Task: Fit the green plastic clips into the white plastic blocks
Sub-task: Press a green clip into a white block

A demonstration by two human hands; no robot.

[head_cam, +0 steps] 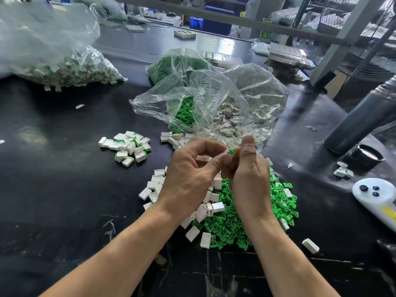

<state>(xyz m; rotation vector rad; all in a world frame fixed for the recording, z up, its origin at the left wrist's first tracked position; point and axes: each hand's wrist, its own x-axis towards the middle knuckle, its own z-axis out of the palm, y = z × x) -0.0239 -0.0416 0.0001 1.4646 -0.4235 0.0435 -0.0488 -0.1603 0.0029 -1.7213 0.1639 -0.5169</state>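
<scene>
While both hands meet above the heaps, the left hand point(188, 176) pinches a small white block point(226, 151) in a narrow grip and the right hand point(248, 174) pinches a glossy green clip point(231, 151) against it; how far the clip has gone in I cannot tell, as the fingers hide the joint. Beneath the wrists lies a mound of spiky green clips point(235, 224) edged with smooth rectangular white blocks point(154, 185). A small cluster of fitted pieces point(128, 146) sits off to the left. The table point(53, 189) is black, shiny and scuffed. Crinkled clear plastic bags point(214, 99) of clips and blocks slump behind the hands, and another bag point(53, 52) sits far left. A grey cylinder point(364, 118) leans at the right, with metal racking point(342, 28) beyond.
</scene>
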